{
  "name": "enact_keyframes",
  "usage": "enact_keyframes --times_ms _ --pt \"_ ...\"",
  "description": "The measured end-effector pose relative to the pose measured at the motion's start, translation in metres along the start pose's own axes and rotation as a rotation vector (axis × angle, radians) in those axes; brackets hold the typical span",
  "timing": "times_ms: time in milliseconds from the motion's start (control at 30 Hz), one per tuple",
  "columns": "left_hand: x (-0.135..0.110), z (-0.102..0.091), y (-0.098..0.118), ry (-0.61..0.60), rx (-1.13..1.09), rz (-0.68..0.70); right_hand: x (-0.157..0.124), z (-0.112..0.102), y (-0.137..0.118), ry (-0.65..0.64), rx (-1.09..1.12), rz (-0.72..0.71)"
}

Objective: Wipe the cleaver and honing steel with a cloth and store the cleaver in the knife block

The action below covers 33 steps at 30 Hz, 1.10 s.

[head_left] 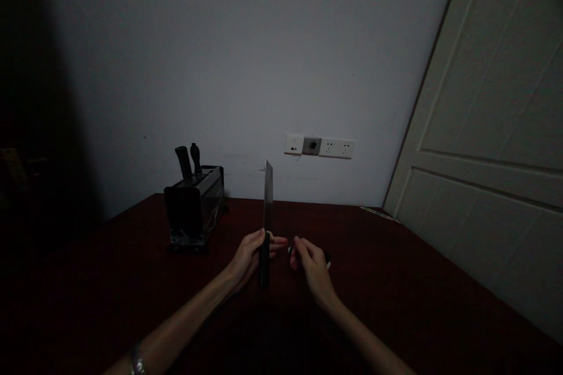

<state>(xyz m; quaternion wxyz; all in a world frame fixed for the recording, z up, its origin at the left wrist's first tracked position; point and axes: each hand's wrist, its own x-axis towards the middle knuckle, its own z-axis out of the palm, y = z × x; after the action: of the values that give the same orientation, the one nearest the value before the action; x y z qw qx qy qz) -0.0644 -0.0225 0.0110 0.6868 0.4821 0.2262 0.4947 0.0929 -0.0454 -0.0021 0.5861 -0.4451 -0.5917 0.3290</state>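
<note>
My left hand (250, 253) holds a kitchen knife (268, 196) near the top of its black handle, with the wide blade standing upright and its edge nearly facing me. To its right, my right hand (311, 261) is closed with its fingers curled. A small black thing with white edges (328, 259) shows on both sides of that hand, mostly hidden by it; its kind cannot be made out. The right hand is apart from the knife.
On the left of the dark red table (352, 299) stands a black and silver knife block (193, 208) with two black handles sticking up. Wall sockets (336, 148) are behind. A thin flat strip (379, 214) lies at the far right edge, beside a white door (479, 187).
</note>
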Motion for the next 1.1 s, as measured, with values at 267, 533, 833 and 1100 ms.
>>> enact_keyframes --times_ms 267,533,833,1100 --pt "0.007 0.016 -0.009 0.028 -0.041 -0.014 0.004 0.039 0.011 -0.04 0.291 0.243" --pt "0.01 0.026 -0.018 0.05 0.153 -0.013 0.003 0.055 0.029 0.09 0.447 0.395" --pt "0.013 0.031 -0.027 0.079 0.252 -0.019 -0.003 0.042 0.016 0.059 0.505 0.304" --pt "0.008 0.032 -0.022 -0.053 0.016 -0.105 -0.005 0.033 0.002 0.012 0.545 0.302"
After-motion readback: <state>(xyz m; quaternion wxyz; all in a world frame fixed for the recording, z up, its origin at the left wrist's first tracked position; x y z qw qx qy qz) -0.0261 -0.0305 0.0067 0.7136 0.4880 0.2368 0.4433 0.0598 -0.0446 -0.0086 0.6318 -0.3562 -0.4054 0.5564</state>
